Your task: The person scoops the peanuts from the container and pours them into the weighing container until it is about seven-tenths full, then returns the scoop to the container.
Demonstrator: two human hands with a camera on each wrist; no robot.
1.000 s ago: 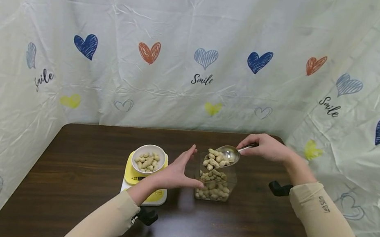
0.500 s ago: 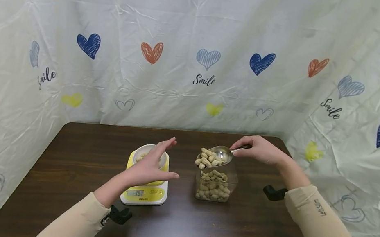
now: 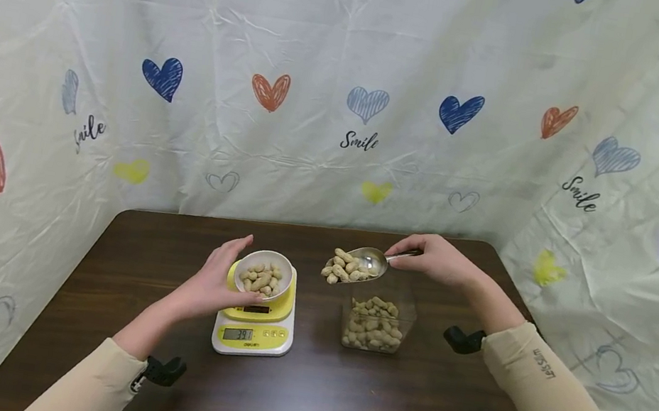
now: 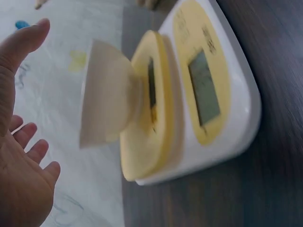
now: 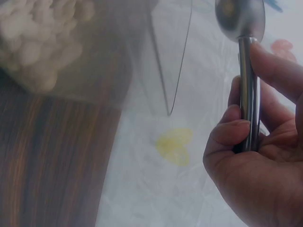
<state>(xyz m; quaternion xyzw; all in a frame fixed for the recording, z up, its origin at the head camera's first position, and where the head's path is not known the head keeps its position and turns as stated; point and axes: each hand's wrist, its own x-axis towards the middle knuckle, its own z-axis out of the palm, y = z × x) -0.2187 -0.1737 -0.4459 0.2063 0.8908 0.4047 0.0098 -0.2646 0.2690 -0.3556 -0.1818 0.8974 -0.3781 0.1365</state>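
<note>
My right hand (image 3: 434, 258) grips the handle of a metal scoop (image 3: 374, 261), fingers curled round it in the right wrist view. Peanuts (image 3: 347, 268) fill the scoop, which is held in the air above and left of a clear square container (image 3: 413, 319) half full of peanuts. My left hand (image 3: 209, 287) is spread beside a white bowl (image 3: 287, 271), thumb at its near side; in the left wrist view a gap shows between hand and bowl. Peanuts lie in the bowl, which stands on a yellow and white kitchen scale (image 3: 284, 342) reading about 391.
A dark wooden table (image 3: 336, 408) bears the scale and the container. Behind it and at both sides hangs a white curtain (image 3: 288, 177) printed with hearts. Black camera mounts sit on both wrists.
My left hand has moved left from the container to the bowl. My right hand has carried the loaded scoop left, from over the container toward the bowl.
</note>
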